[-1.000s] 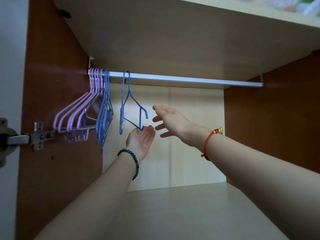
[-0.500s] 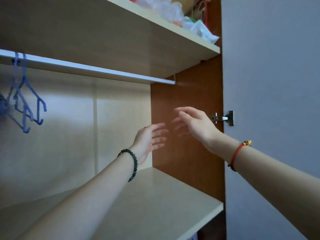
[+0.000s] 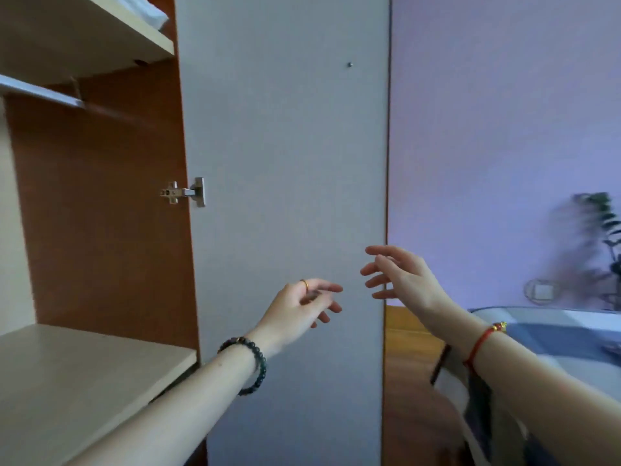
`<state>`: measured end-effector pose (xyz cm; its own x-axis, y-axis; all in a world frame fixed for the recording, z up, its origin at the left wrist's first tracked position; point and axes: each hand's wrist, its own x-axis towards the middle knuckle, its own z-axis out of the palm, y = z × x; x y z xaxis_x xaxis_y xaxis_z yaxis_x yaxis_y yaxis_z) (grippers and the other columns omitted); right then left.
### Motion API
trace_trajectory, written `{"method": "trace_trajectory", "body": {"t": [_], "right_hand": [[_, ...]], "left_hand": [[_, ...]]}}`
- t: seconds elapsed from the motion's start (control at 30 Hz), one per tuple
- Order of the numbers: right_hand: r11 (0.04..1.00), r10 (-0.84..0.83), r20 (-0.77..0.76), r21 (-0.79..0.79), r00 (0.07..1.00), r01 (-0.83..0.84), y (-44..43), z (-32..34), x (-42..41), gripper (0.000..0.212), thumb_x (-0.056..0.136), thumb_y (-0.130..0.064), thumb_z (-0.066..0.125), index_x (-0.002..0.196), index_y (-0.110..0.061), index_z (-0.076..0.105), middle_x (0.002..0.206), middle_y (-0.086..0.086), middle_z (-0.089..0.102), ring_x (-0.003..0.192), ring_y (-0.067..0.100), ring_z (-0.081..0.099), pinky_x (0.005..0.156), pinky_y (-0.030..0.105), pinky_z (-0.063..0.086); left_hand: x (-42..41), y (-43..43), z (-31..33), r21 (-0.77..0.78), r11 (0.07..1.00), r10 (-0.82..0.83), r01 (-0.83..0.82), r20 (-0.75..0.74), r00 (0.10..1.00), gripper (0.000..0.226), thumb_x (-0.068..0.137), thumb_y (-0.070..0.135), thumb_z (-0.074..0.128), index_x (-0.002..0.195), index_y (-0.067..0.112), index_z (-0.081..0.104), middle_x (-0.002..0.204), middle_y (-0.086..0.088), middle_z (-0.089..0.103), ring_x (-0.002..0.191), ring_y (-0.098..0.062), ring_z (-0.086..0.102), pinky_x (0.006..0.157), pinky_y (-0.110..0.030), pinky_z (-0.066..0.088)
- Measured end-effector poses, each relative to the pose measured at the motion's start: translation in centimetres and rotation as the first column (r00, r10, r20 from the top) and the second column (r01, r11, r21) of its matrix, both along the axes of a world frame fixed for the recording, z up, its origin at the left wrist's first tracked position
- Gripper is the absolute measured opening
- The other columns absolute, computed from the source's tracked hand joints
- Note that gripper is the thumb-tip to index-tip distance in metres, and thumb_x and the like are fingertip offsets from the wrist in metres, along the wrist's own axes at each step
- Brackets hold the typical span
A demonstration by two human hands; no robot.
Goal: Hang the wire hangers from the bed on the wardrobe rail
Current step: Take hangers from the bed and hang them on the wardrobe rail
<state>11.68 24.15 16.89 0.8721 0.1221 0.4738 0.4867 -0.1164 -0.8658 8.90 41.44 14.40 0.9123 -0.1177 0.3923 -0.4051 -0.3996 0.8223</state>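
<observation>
Two empty hands held up before an open wardrobe door, with the bed off to the right.

The pale door (image 3: 285, 163) stands swung open on one metal hinge (image 3: 183, 192), with a lilac wall (image 3: 487, 129) beyond it. Inside the brown-sided wardrobe I count two light shelves, an upper shelf (image 3: 84, 45) and a lower shelf (image 3: 84, 375), and one wardrobe rail (image 3: 40, 92) (only its right end shows, blurred). The left hand (image 3: 295, 307) and right hand (image 3: 403, 280) hang in the air near each other, not touching, fingers loosely spread and gripping nothing. There is one beaded bracelet (image 3: 255, 363), one red cord (image 3: 480, 343) and one gold ring (image 3: 305, 284). One bed (image 3: 554, 334) with a grey-blue cover sits low right, with one plant (image 3: 594, 237) behind it. Where the wire hangers are I cannot tell.
</observation>
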Motion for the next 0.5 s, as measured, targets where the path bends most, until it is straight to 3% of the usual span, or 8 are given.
{"method": "trace_trajectory", "body": {"t": [0.27, 0.5], "right_hand": [[0.955, -0.296, -0.077, 0.007, 0.952, 0.298, -17.5, -5.0, -3.0, 0.022, 0.096, -0.012, 0.039, 0.111, -0.014, 0.055, 0.084, 0.004, 0.063, 0.07, 0.019, 0.058, 0.063, 0.028, 0.049], [0.853, -0.507, -0.191, 0.029, 0.841, 0.521, -30.5, -9.5, -7.1, 0.018, 0.094, -0.011, 0.044, 0.108, -0.013, 0.056, 0.08, 0.004, 0.063, 0.064, 0.016, 0.058, 0.056, 0.023, 0.051]], "left_hand": [[0.6, -15.4, -5.7, 0.071, 0.96, -0.269, 0.27, -0.019, 0.963, 0.016, 0.092, 0.022, 0.051, 0.098, 0.033, 0.06, 0.085, 0.008, 0.069, 0.071, -0.004, 0.06, 0.062, -0.01, 0.045], [0.4, -26.8, -9.7, -0.051, 0.891, -0.453, 0.451, -0.12, 0.883, 0.015, 0.091, 0.018, 0.053, 0.095, 0.029, 0.062, 0.086, 0.004, 0.068, 0.077, -0.01, 0.061, 0.064, -0.015, 0.046]]}}
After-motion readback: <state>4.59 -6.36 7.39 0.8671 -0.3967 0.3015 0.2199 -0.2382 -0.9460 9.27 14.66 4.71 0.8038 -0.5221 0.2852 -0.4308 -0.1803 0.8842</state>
